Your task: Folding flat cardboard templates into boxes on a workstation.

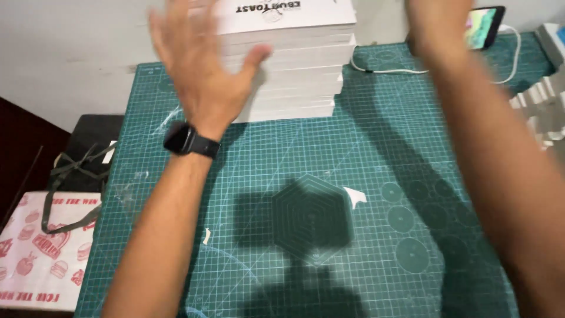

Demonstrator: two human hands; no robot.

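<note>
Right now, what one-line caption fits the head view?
Both hands, left hand open and right hand partly cropped, reach toward a stack of flat white boxes on a green cutting mat.

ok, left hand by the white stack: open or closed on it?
Open. The left hand has fingers spread, palm toward the stack of flat white boxes, thumb apart and nothing gripped. Whether it touches the stack, cannot tell.

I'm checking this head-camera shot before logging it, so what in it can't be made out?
- Right hand: fingers cut off by the top edge, so its grip is unknown.
- Left hand: motion-blurred; open, and whether it touches the stack of flat white boxes is unclear.
- Stack: its top runs past the frame.
- Phone: partly hidden behind the right wrist.
- White objects at the right edge: cut off, blurred.
</note>
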